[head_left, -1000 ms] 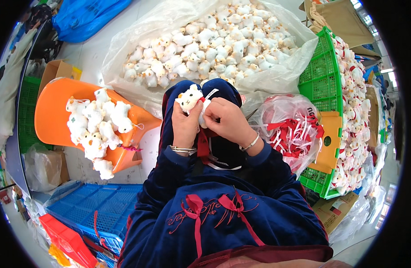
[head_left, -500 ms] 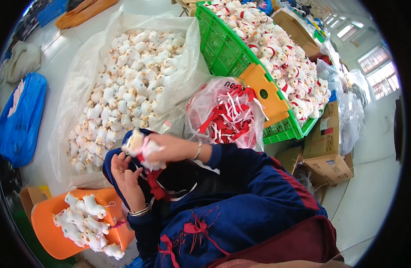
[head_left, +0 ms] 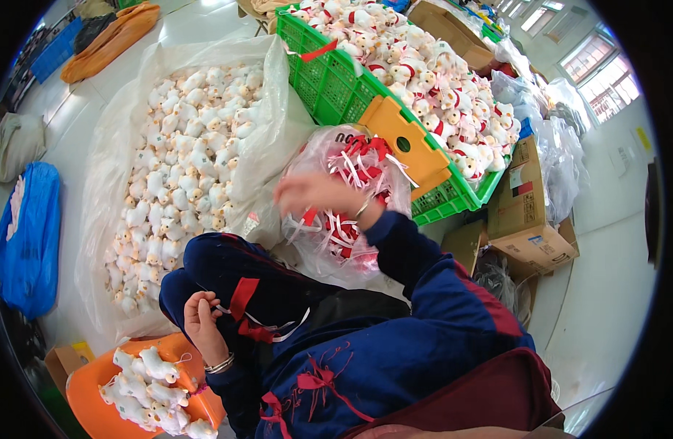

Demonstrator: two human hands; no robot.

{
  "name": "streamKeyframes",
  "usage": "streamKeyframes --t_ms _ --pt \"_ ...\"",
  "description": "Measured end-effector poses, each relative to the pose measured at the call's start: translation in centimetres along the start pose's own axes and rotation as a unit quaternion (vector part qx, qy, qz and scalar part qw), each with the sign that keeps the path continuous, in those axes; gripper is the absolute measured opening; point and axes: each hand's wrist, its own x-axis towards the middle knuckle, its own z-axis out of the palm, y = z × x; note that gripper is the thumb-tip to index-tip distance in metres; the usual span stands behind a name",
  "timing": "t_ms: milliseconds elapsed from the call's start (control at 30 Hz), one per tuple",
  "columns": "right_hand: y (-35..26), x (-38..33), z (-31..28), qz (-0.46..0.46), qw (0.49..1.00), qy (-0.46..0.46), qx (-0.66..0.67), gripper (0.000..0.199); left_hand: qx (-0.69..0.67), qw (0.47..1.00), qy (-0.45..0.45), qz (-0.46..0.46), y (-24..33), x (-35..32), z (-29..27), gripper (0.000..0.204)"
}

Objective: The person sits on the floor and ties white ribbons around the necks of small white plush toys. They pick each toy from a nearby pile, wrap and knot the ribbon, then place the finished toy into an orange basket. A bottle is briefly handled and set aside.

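Observation:
Over my lap, my left hand (head_left: 203,325) is closed in a pinch on a thin white tie. Just to its right, a red ribbon piece (head_left: 243,296) with white ties lies over my dark trousers. My right hand (head_left: 318,194), smeared by motion, passes above the clear plastic bag (head_left: 296,164) of red ribbon pieces (head_left: 362,164); no toy shows in it, and its fingers are too blurred to read. Beyond it, a red strip (head_left: 318,51) shows at the rim of the green crate (head_left: 329,91), which is heaped with dressed white plush toys (head_left: 453,102).
A big clear plastic sack (head_left: 95,212) of undressed white plush toys (head_left: 183,164) lies ahead-left. Near my left arm, an orange tub (head_left: 88,391) holds several more. A blue bag (head_left: 29,241) lies far left; cardboard boxes (head_left: 530,249) stand right of the crate.
The plush toy with a pink and red wrap has left my right hand, which moved right, over the ribbon bag. My left hand dropped lower and closed on a tie. A red strip appeared by the crate.

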Motion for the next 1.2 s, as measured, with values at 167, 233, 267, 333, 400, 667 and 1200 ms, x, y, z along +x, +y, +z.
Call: streamKeyframes --t_ms 167,233,267,333,400,667,1200 --pt "2.4 0.7 10.8 -0.139 0.962 -0.188 -0.138 0.037 0.027 1.0 0.009 0.004 0.2 0.0 -0.2 0.017" --pt "2.4 1.2 11.4 -0.144 0.962 -0.179 -0.149 0.037 0.032 0.999 0.021 0.013 0.3 0.0 -0.7 0.016" --pt "2.9 1.5 11.0 -0.128 0.97 -0.165 -0.126 0.037 0.022 0.999 0.028 0.011 0.3 -0.1 -1.0 0.016" --pt "3.1 2.1 9.3 -0.114 0.972 -0.138 -0.149 0.036 0.003 0.999 0.046 0.008 0.2 -0.4 -1.6 0.016" --pt "3.8 2.4 6.9 -0.086 0.975 -0.118 -0.168 0.036 -0.013 0.999 0.049 0.003 0.0 -0.5 -1.4 0.015" --pt "5.9 10.4 -14.8 -0.024 0.945 0.325 0.017 0.024 0.004 0.997 0.077 -0.017 0.7 0.1 -1.6 0.015" --pt "25.8 32.7 -33.0 0.13 0.805 0.432 -0.385 0.03 -0.002 0.988 0.096 -0.119 1.5 4.3 0.7 0.012"
